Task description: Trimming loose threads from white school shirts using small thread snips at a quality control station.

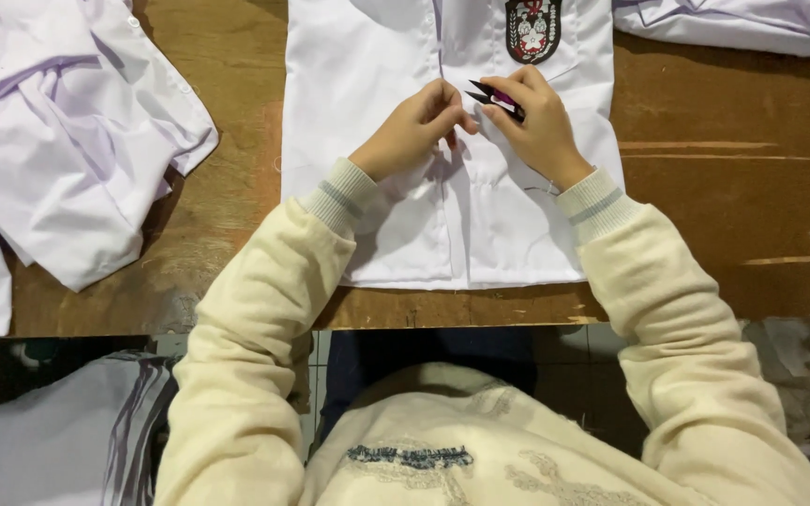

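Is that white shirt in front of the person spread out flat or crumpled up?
Spread flat: the white shirt lies smooth on the wooden table, front up, hem straight.

Even, fairly bright overhead light falls on the wooden table (705,187), washing the white shirt (377,215) nearly flat of detail, while the hands cast soft shadows toward the wearer, the area under the table edge sinks into darkness, and focus stays reasonably sharp throughout.
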